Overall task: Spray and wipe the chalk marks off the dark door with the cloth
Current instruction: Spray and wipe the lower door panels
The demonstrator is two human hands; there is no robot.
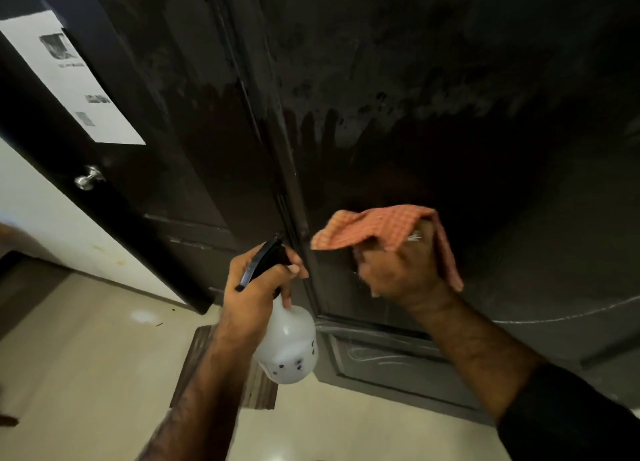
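A: Where does the dark door stand in the view?

B: It fills the upper and right part of the frame, its top and right edge cut off. A pale, smeary film with dried drip edges covers the upper panel; below that the surface looks darker.

A: Any chalk marks to be seen?

B: A thin white curved line runs low on the right, and fainter scribbles sit on the bottom panel. More may lie in the dark middle, but the light there is too poor to tell.

A: And the cloth?

B: Orange, checked, bunched in the right hand, which is closed around it near the door's middle rail. Whether the cloth touches the wood cannot be made out.

A: The other hand?

B: The left hand grips the neck of a white spray bottle, fingers wrapped around its black trigger head, just beside the door's edge. The nozzle tip is partly hidden.

A: Beyond that?

B: To the left, a second dark door leaf with a metal knob and a blurred paper sheet, its print unreadable. A striped mat lies on the pale tiled floor, mostly hidden by the left arm.
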